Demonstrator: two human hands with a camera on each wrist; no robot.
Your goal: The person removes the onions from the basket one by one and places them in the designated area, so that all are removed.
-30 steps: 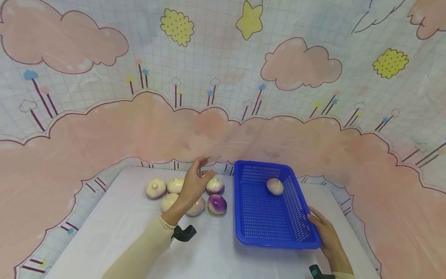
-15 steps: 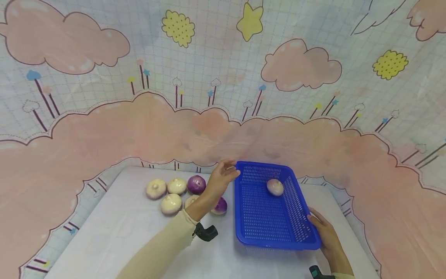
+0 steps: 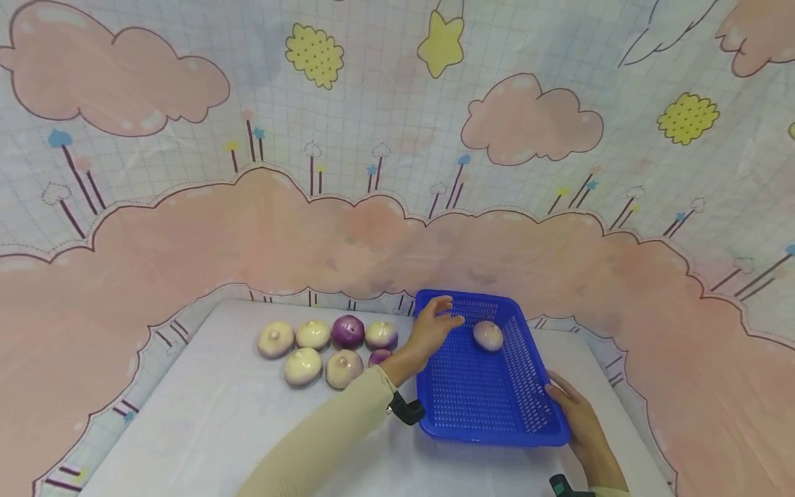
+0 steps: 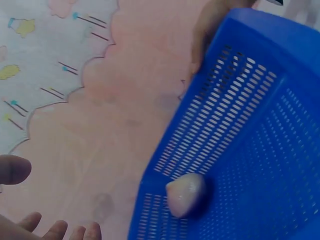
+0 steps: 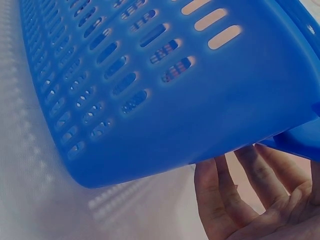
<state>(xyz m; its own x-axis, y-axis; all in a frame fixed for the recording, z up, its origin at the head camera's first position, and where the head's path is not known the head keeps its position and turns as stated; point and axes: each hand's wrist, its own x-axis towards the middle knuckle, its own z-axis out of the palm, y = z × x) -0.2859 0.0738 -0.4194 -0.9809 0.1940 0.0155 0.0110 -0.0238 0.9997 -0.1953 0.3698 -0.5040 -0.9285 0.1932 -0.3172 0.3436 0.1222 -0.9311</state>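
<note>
My left hand (image 3: 430, 333) is over the left rim of a blue plastic basket (image 3: 478, 436), its thumb and fingers apart and nothing between them. One pale pinkish turnip (image 3: 488, 335) lies inside near the far end; the left wrist view shows the same turnip (image 4: 185, 195) against the perforated wall. At the basket's right side, my right hand (image 3: 579, 418) grips the rim, with its fingers (image 5: 207, 190) below the edge in the right wrist view. Left of the basket sit several white and purple turnips (image 3: 344, 368) in two rows. My left forearm partly hides a purple turnip (image 3: 380, 357).
A white tabletop (image 3: 248, 428) carries the basket and the turnips. Behind it hangs a patterned cloth (image 3: 348, 241) with clouds and stars, meeting the table's back and side edges. Dark wrist cameras (image 3: 406, 410) are strapped at both wrists.
My left hand has moved right, from above the turnips to the basket's left rim, uncovering several turnips. The right hand and the basket have stayed in place.
</note>
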